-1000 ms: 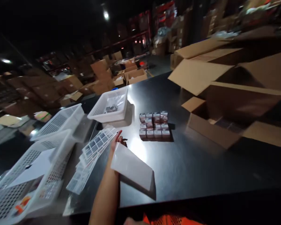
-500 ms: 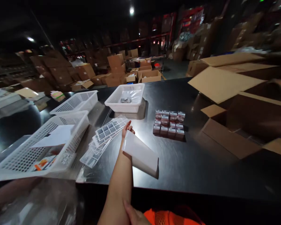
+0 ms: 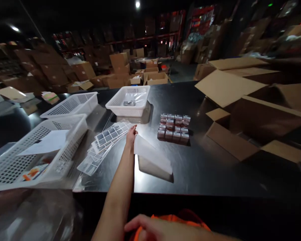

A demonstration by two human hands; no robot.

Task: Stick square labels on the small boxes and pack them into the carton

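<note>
My left hand (image 3: 131, 134) reaches out over the black table (image 3: 215, 174) and grips the top edge of a white, slightly glossy sheet (image 3: 153, 159). The sheet slopes down toward me and its lower edge rests on the table. Just left of the hand lies a fanned pile of label sheets (image 3: 107, 139). To its right sits a block of small red-and-white boxes (image 3: 174, 129). My right hand (image 3: 146, 227) is at the bottom edge, lying on orange fabric (image 3: 180, 219) beside my left elbow; its grip is not clear.
A white basket (image 3: 120, 108) with a small packet stands behind the labels. Two more white baskets (image 3: 72, 103) (image 3: 65, 147) are at the left, the near one holding paper. Open cardboard boxes (image 3: 253, 113) crowd the right. Clear plastic (image 3: 40, 214) hangs at the bottom left.
The white sheet has come down from a raised tilt until its lower edge rests on the table. My right hand has moved further into view at the bottom. The camera view shifted.
</note>
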